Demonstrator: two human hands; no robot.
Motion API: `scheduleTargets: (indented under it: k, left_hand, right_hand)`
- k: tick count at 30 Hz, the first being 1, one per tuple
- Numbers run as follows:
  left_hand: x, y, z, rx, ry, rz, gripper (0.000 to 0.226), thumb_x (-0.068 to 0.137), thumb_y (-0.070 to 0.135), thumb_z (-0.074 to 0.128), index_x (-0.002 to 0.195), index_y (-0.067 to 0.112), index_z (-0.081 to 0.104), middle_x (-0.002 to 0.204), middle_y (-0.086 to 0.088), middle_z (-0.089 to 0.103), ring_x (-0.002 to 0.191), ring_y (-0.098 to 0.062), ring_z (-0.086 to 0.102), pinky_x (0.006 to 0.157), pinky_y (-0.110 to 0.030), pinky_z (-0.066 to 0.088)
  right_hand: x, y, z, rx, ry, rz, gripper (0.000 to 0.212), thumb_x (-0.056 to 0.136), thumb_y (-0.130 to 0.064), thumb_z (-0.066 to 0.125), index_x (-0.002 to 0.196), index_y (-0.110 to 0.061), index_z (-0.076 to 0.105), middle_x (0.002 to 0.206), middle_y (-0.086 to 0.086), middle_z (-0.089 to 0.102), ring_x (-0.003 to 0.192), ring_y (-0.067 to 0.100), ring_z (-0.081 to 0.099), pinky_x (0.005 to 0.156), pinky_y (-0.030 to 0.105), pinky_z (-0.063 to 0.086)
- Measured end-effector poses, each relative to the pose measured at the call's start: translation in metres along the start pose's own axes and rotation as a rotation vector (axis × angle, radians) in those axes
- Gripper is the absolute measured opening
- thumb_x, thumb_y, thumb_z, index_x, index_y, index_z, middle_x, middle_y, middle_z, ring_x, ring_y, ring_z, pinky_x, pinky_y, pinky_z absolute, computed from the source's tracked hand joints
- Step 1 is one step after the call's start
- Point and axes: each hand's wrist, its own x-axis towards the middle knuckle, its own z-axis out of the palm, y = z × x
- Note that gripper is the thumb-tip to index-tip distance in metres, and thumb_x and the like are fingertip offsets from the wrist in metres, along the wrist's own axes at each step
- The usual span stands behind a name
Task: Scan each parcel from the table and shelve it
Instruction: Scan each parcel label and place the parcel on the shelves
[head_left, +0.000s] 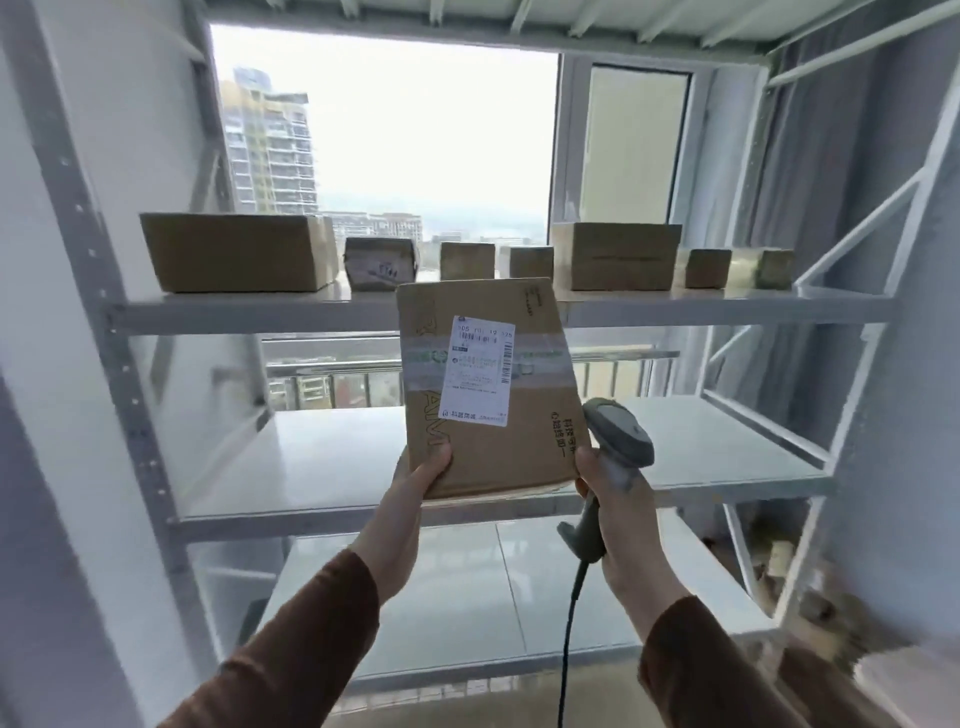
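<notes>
While the left hand (422, 480) grips the lower left corner of a flat cardboard parcel (491, 384), thumb on its face and fingers behind, the parcel stands upright in the air before the white metal shelf rack (332, 317), its white shipping label (480, 371) facing the camera. Just right of it, the right hand (605, 493) is curled round the handle of a grey barcode scanner (618, 434), whose cable (569, 634) hangs down. Seven cardboard boxes (236, 253) stand in a row on the upper shelf, before a window (384, 130). Both sleeves (291, 649) are brown.
</notes>
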Motion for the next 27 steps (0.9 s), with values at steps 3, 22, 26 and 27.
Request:
scheduleTargets:
  k: [3,22,26,27]
  left_hand:
    - [-0.011,-0.016,-0.054,-0.003,0.092,-0.039,0.049,0.096,0.049,0.065,0.143,0.041,0.056,0.139,0.020,0.065,0.129,0.004,0.057,0.111,-0.027,0.031]
    - [0.067,-0.049,-0.244,-0.046,0.579,-0.235,0.065,0.085,0.050,0.077,0.138,0.023,0.049,0.122,-0.001,0.077,0.113,-0.020,0.072,0.094,-0.034,0.058]
    - [0.091,-0.041,-0.279,-0.043,0.599,-0.220,0.043,0.096,0.041,0.069,0.132,0.017,0.066,0.118,-0.006,0.078,0.098,-0.020,0.077,0.066,-0.026,0.061]
    - [0.098,-0.040,-0.288,-0.041,0.602,-0.216,0.040,0.097,0.039,0.067,0.129,0.016,0.068,0.114,-0.005,0.079,0.095,-0.019,0.078,0.064,-0.025,0.060]
  right_hand:
    - [0.002,0.041,0.040,-0.008,-0.064,0.084,0.042,0.073,-0.053,0.081,0.104,-0.025,0.073,0.099,0.004,0.070,0.092,0.026,0.060,0.066,0.047,0.054]
    - [0.103,0.198,0.223,0.009,-0.284,0.388,0.025,0.083,-0.043,0.080,0.094,-0.020,0.076,0.095,0.008,0.075,0.088,0.029,0.067,0.060,0.049,0.056]
    - [0.120,0.216,0.262,0.044,-0.289,0.377,0.029,0.087,-0.035,0.079,0.105,-0.011,0.075,0.103,0.015,0.079,0.089,0.034,0.076,0.081,0.054,0.061]
    - [0.124,0.222,0.272,0.055,-0.277,0.374,0.025,0.091,-0.030,0.077,0.107,-0.011,0.074,0.103,0.012,0.080,0.092,0.031,0.077,0.088,0.056,0.060]
